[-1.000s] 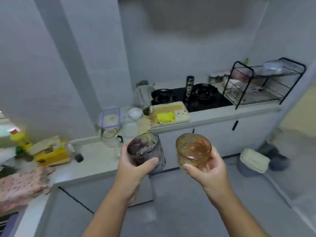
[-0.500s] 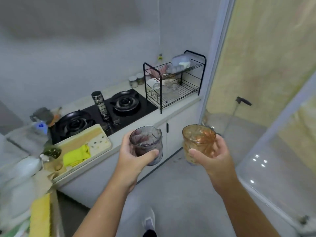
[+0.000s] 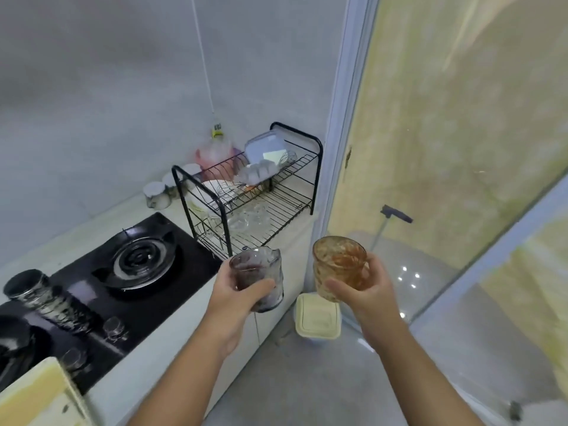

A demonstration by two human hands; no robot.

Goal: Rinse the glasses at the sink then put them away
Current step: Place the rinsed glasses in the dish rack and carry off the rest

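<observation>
My left hand [image 3: 236, 295] grips a clear glass with dark purple residue [image 3: 258, 272], held upright in front of me. An amber glass smeared with orange residue [image 3: 338, 265] is gripped by my right hand [image 3: 365, 290], a little higher and to the right. Both glasses hover past the end of the white counter [image 3: 172, 339], near a black two-tier dish rack [image 3: 255, 198]. No sink is in view.
A black gas hob [image 3: 135, 265] lies in the counter on the left, with a patterned tumbler [image 3: 46, 299] on it. The rack holds plates, clear glassware and a lidded container. A cream-lidded bin [image 3: 318, 319] sits on the floor below. A glass door [image 3: 445, 149] stands right.
The view has swung right along the counter, from the hob toward the dish rack and glass door. Both hands keep their grip on the glasses, held in front as before.
</observation>
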